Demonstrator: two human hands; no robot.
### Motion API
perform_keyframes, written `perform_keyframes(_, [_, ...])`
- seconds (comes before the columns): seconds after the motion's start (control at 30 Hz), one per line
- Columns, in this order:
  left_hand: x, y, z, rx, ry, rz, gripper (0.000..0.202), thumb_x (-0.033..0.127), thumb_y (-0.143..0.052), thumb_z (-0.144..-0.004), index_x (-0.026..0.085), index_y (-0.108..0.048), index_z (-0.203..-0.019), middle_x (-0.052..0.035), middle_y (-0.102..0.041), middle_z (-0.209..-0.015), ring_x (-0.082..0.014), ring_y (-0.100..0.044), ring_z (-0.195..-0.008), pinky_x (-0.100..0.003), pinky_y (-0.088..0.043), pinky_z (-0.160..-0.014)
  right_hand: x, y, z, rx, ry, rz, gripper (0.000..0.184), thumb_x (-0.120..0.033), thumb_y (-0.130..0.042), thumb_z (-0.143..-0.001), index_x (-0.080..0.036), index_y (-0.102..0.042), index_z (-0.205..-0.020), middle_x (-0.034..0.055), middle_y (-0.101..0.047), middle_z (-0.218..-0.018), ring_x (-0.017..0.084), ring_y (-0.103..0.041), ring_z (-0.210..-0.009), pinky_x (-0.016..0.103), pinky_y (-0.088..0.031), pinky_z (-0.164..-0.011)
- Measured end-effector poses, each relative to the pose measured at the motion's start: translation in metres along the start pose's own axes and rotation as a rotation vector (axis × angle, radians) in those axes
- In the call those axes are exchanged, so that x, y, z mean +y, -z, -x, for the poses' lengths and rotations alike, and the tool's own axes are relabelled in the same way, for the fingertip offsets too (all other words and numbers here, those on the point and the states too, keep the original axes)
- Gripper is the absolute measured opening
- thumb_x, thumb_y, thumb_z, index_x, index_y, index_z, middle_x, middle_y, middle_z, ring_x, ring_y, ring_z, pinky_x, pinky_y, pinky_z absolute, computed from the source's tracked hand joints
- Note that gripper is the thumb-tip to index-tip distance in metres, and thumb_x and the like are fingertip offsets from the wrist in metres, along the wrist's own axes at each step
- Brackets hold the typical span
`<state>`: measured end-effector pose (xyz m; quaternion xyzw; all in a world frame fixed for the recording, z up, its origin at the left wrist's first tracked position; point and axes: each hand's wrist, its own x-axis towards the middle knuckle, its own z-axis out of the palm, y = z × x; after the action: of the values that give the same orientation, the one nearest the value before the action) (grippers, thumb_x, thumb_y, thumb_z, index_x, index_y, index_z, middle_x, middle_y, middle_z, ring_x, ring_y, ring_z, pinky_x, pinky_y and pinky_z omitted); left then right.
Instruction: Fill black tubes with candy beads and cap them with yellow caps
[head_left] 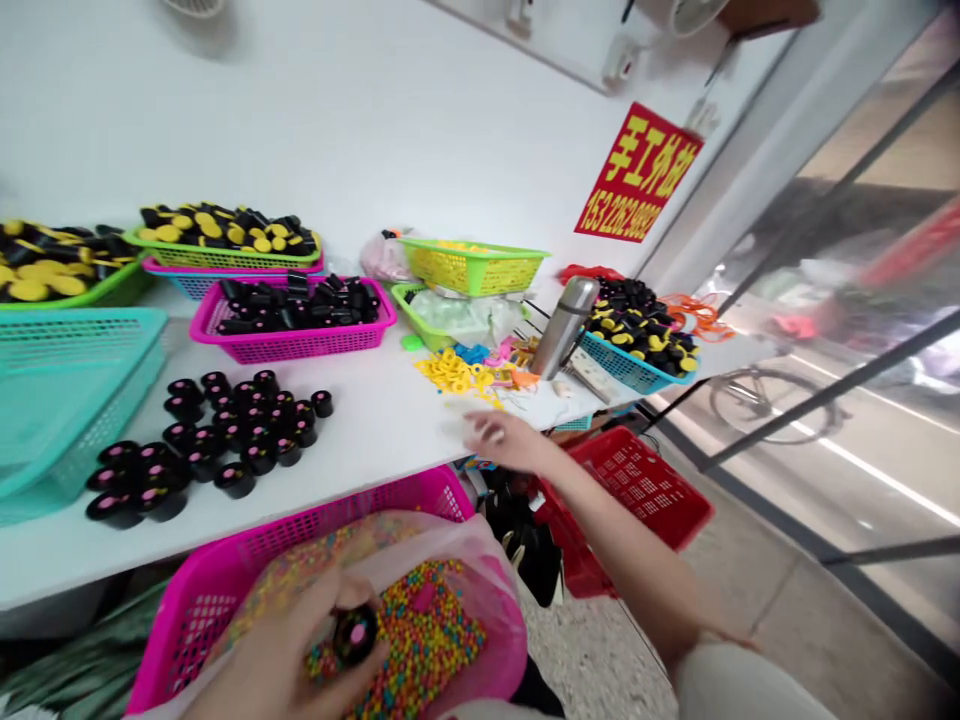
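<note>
My left hand (pixel 285 660) is closed on a small black pot with a pink inside (pixel 355 632), held over a plastic bag of tiny coloured beads (pixel 427 625) in a pink basket (pixel 217 590). My right hand (pixel 499 438) reaches out over the white table's (pixel 375 420) right end, near a pile of yellow rings (pixel 454 372); it is blurred by motion and its fingers are hard to read. Several black pots (pixel 225 430) stand in a cluster on the table in front of me.
Baskets of black and yellow caps line the back wall (pixel 225 235), with a pink one of black parts (pixel 296 310) and a blue one at right (pixel 637 345). A steel flask (pixel 566 325) stands near the rings. A teal basket (pixel 67 390) sits left, a red one (pixel 637 480) on the floor.
</note>
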<state>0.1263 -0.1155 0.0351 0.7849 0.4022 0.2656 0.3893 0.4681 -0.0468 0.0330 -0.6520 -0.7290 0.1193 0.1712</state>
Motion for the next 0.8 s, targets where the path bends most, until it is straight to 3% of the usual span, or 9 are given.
perform_keyframes(0.1, [0.012,0.002,-0.02,-0.134,-0.027,-0.039,0.02,0.04,-0.066,-0.078,0.026,-0.057,-0.09,0.0,-0.071,-0.088,-0.0208,-0.068,-0.087,-0.031,-0.055,-0.078,0.011,0.012,-0.062,0.086,0.011,0.11,0.042,-0.016,-0.059,-0.087,-0.013,-0.057,-0.129,0.0176,-0.054,-0.133,0.022,-0.055,-0.114,0.04,-0.04,-0.1])
perform_keyframes(0.2, [0.014,-0.001,-0.031,-0.133,-0.024,0.044,0.019,0.035,-0.065,-0.08,0.023,-0.053,-0.088,-0.0024,-0.07,-0.097,-0.0198,-0.067,-0.093,-0.033,-0.053,-0.083,0.021,0.004,-0.098,0.057,0.036,0.188,0.031,-0.006,-0.062,-0.08,-0.01,-0.067,-0.11,0.0168,-0.06,-0.125,0.025,-0.053,-0.116,0.038,-0.037,-0.101])
perform_keyframes(0.33, [0.002,-0.008,-0.029,-0.099,0.011,0.202,0.019,0.027,-0.064,-0.079,0.021,-0.046,-0.079,-0.0062,-0.07,-0.103,-0.0196,-0.066,-0.098,-0.035,-0.052,-0.086,0.03,-0.009,-0.107,0.062,0.045,0.246,0.021,-0.007,-0.061,-0.081,-0.01,-0.069,-0.1,0.0155,-0.066,-0.112,0.025,-0.056,-0.108,0.038,-0.039,-0.096])
perform_keyframes(0.5, [-0.011,-0.008,-0.024,-0.009,0.096,0.364,0.028,0.029,-0.067,-0.078,0.022,-0.04,-0.08,-0.0037,-0.069,-0.098,-0.015,-0.066,-0.089,-0.03,-0.052,-0.081,0.023,-0.004,-0.101,0.176,0.095,0.23,0.016,-0.009,-0.055,-0.084,-0.011,-0.069,-0.091,0.0169,-0.067,-0.112,0.031,-0.054,-0.114,0.048,-0.036,-0.099])
perform_keyframes(0.57, [-0.013,-0.005,-0.023,0.05,0.122,0.374,0.029,0.034,-0.069,-0.078,0.021,-0.044,-0.084,-0.0035,-0.068,-0.094,-0.0151,-0.064,-0.086,-0.029,-0.052,-0.078,0.006,-0.002,-0.091,0.254,0.111,0.193,0.02,-0.011,-0.049,-0.088,-0.011,-0.068,-0.096,0.0186,-0.065,-0.117,0.031,-0.053,-0.118,0.05,-0.037,-0.101])
perform_keyframes(0.67, [-0.015,-0.002,-0.023,0.131,0.105,0.403,0.035,0.043,-0.068,-0.08,0.019,-0.048,-0.097,-0.0047,-0.065,-0.093,-0.0164,-0.063,-0.087,-0.03,-0.05,-0.078,-0.045,-0.01,-0.058,0.395,0.152,0.076,0.027,-0.02,-0.041,-0.096,-0.013,-0.061,-0.112,0.0164,-0.064,-0.12,0.026,-0.058,-0.115,0.045,-0.044,-0.098])
perform_keyframes(0.73, [-0.019,-0.001,-0.023,0.175,0.058,0.414,0.039,0.049,-0.06,-0.085,0.019,-0.046,-0.106,-0.0055,-0.063,-0.096,-0.0169,-0.062,-0.09,-0.03,-0.049,-0.08,-0.088,-0.021,-0.027,0.491,0.283,-0.145,0.022,-0.027,-0.047,-0.096,-0.018,-0.062,-0.109,0.0093,-0.071,-0.105,0.021,-0.067,-0.096,0.037,-0.052,-0.087])
perform_keyframes(0.8, [-0.023,-0.001,-0.021,0.222,0.021,0.387,0.043,0.055,-0.05,-0.089,0.021,-0.038,-0.113,-0.0066,-0.059,-0.103,-0.0174,-0.06,-0.094,-0.032,-0.049,-0.083,-0.127,-0.034,0.001,0.404,0.484,-0.283,0.018,-0.026,-0.05,-0.096,-0.022,-0.063,-0.108,0.0044,-0.073,-0.1,0.016,-0.069,-0.089,0.031,-0.055,-0.082])
